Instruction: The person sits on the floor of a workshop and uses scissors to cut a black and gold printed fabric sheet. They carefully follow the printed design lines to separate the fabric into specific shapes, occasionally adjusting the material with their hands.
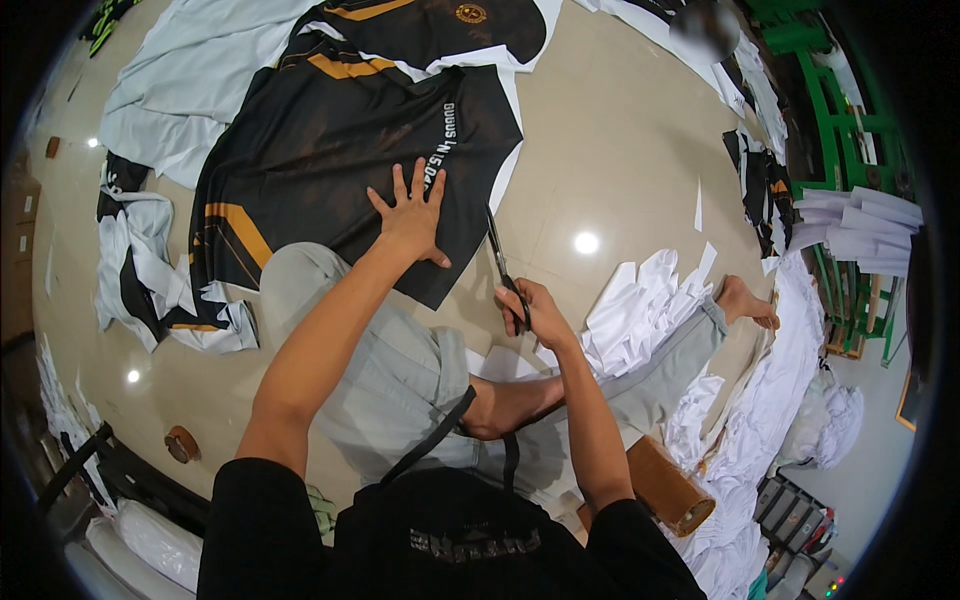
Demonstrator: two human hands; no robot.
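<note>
1. The black jersey panel [330,165] lies flat on the glossy floor [620,150], in front of your left knee; your left hand [408,222] rests on it, fingers spread wide
2. Your right hand [530,310] has its fingers curled around the handles of the black scissors [498,250], beside the panel's right edge
3. The cloth should be light, soft and rather slippery; better hold it by flat palm near this edge
4. I count one pair of scissors, one panel under your palm, one crested black panel [440,35] beyond

Down we look from the head — one wide fisheye, near above left hand [408,228] and right hand [537,312] — floor [600,170] curving toward the rim.
</note>
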